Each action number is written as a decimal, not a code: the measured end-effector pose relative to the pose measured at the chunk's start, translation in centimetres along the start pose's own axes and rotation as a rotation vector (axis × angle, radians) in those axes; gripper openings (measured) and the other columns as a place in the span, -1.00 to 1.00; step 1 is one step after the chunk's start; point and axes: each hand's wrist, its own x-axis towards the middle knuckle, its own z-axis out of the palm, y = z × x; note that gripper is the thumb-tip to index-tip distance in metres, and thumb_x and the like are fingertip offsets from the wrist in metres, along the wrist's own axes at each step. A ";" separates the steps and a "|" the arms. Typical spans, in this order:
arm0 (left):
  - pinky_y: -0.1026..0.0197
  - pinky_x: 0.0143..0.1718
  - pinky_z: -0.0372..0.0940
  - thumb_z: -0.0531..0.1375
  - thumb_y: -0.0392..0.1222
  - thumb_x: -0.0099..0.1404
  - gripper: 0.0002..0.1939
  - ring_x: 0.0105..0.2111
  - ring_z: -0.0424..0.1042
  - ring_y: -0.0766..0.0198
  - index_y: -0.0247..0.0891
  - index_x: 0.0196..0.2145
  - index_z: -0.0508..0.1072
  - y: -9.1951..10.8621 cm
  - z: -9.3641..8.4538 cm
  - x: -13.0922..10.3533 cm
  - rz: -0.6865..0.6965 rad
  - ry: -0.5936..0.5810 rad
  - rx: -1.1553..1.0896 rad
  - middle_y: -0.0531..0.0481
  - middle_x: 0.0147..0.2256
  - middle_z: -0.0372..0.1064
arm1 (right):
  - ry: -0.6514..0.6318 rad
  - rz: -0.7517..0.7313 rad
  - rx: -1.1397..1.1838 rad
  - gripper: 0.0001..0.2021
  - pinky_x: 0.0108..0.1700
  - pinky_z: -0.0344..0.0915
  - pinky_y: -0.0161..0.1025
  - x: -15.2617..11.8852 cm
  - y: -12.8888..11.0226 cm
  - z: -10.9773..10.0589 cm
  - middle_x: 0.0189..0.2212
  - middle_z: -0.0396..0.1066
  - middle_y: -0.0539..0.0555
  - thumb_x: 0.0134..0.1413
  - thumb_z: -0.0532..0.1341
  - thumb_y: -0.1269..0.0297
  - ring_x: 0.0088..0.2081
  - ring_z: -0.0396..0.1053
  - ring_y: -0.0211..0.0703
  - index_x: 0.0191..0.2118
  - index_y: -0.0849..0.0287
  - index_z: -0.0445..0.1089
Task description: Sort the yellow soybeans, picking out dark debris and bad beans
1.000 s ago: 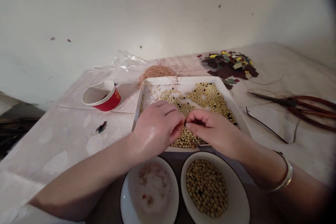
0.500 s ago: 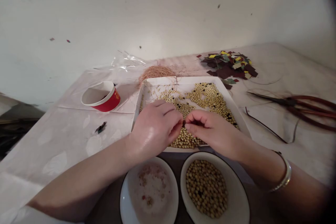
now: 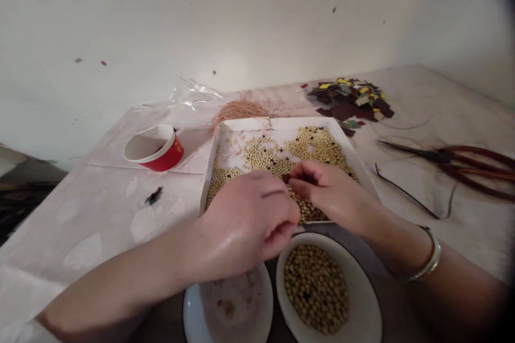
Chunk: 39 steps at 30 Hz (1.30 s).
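Note:
My right hand (image 3: 328, 187) is over the near part of a shallow white tray (image 3: 368, 177). Its thumb and forefinger pinch a small dark brown flat piece (image 3: 285, 178). Closer to me, my left hand (image 3: 257, 217) hangs between the tray's near edge and the bowls, fingers curled together. Whatever is in its fingertips is hidden. Small pale yellow beads (image 3: 317, 144), with a few dark ones among them, lie spread in the tray. Larger tan beads (image 3: 316, 289) fill part of the right white bowl (image 3: 368, 311).
The left white bowl (image 3: 195, 311) holds a few scraps. A red-and-white paper cup (image 3: 163, 158) stands left of the tray. Behind the tray are a bundle of coppery fibres (image 3: 241, 111) and a pile of coloured flat pieces (image 3: 346, 104). Long-handled scissors (image 3: 446, 155) lie right, near a dark strip (image 3: 406, 195).
My left hand has come away from the right fingertips, moving down and slightly right towards the bowls. The brown piece now shows in my right hand, which has shifted little.

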 end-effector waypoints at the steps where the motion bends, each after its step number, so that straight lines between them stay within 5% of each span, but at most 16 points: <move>1: 0.26 -0.27 0.24 0.10 -0.35 0.16 -0.88 -0.40 0.30 0.34 -0.28 -0.47 0.42 0.2 0.1 0.0 0.025 -0.052 -0.027 0.04 -0.46 0.37 | 0.002 -0.005 -0.002 -0.92 -0.42 0.12 -0.30 0.1 0.1 0.0 -0.53 0.27 -0.03 0.03 0.10 0.34 -0.45 0.21 -0.23 -0.45 0.17 0.27; 7: 0.18 -0.31 0.24 0.11 -0.27 0.19 -0.87 -0.36 0.34 0.23 -0.26 -0.44 0.45 -1.5 1.0 -0.1 -0.154 -0.180 0.145 -0.01 -0.44 0.39 | -0.004 -0.003 -0.043 -0.90 -0.47 0.07 -0.30 0.2 0.6 0.3 -0.57 0.24 -0.06 0.04 0.09 0.35 -0.52 0.16 -0.26 -0.45 0.16 0.28; 12: 0.19 -0.39 0.21 0.10 -0.25 0.19 -0.84 -0.41 0.33 0.22 -0.27 -0.50 0.42 -2.7 1.9 -0.3 -0.159 -0.304 0.224 -0.02 -0.48 0.35 | 0.001 -0.006 -0.063 -0.89 -0.49 0.04 -0.31 0.3 0.8 0.4 -0.59 0.19 -0.08 0.05 0.09 0.35 -0.54 0.12 -0.28 -0.46 0.16 0.27; 18: 0.19 -0.39 0.22 0.09 -0.27 0.17 -0.85 -0.43 0.32 0.23 -0.28 -0.52 0.40 -2.5 2.6 -0.2 -0.176 -0.306 0.242 -0.02 -0.50 0.33 | -0.002 -0.002 -0.078 -0.90 -0.49 0.04 -0.31 0.3 0.9 0.5 -0.57 0.22 -0.07 0.05 0.09 0.34 -0.52 0.13 -0.28 -0.46 0.16 0.28; 23: 0.19 -0.37 0.21 0.10 -0.29 0.16 -0.89 -0.41 0.32 0.24 -0.27 -0.48 0.40 -2.6 1.6 -0.1 -0.191 -0.235 0.217 -0.01 -0.48 0.34 | 0.006 -0.026 -0.056 -0.90 -0.49 0.04 -0.30 0.1 0.7 0.5 -0.57 0.21 -0.06 0.05 0.09 0.36 -0.53 0.13 -0.28 -0.45 0.15 0.28; 29: 0.21 -0.30 0.21 0.11 -0.32 0.19 -0.92 -0.37 0.31 0.29 -0.26 -0.42 0.39 -2.0 -0.1 -0.1 -0.202 0.058 0.110 0.02 -0.44 0.36 | -0.044 -0.043 -0.002 -0.90 -0.52 0.01 -0.31 -0.4 0.1 0.7 -0.60 0.14 -0.09 0.05 0.10 0.37 -0.54 0.08 -0.29 -0.47 0.14 0.24; 39: 0.17 -0.30 0.21 0.04 -0.26 0.29 -0.81 -0.38 0.28 0.28 -0.30 -0.41 0.42 -2.2 0.7 -0.2 -0.141 0.092 0.199 -0.01 -0.45 0.35 | -0.124 -0.008 0.090 -0.88 -0.52 0.02 -0.32 -0.8 -0.8 0.6 -0.61 0.11 -0.10 0.07 0.07 0.33 -0.54 0.05 -0.30 -0.47 0.16 0.21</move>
